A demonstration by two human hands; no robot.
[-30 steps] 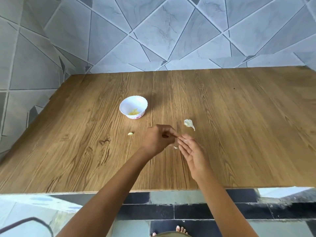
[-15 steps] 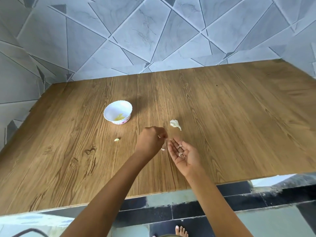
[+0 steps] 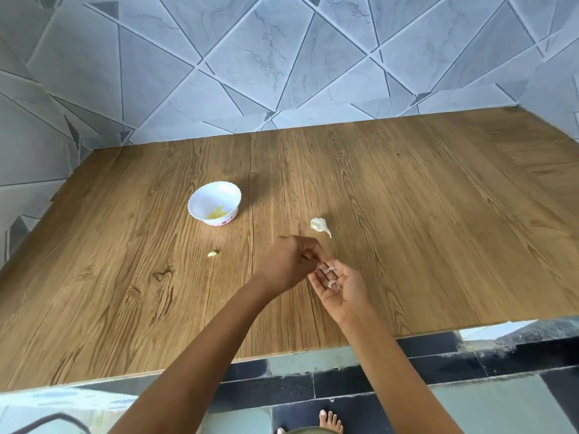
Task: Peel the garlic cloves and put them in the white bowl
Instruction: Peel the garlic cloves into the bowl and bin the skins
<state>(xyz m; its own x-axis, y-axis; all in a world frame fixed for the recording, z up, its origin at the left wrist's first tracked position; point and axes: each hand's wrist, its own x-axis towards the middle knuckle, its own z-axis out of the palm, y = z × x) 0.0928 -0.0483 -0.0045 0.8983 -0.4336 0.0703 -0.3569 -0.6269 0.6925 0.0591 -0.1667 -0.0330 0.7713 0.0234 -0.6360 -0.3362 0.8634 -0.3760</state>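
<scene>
While the right hand lies palm up with its fingers straight and spread, the left hand is curled just to its left, its fingertips drawn together against the right fingertips; blur hides whether anything sits in that pinch, so I cannot tell. Two pale scraps of skin rest on the right fingers, right beside the pinch; both hands are above the table. Just beyond the pinch and slightly to its right lies a white garlic piece with a pointed tail, near the hands but apart from them; to the left of the pinch, farther off, a single clove lies on the wood; beyond that clove, well away to the pinch's far left, the bowl stands upright, with yellowish peeled cloves on its bottom.
</scene>
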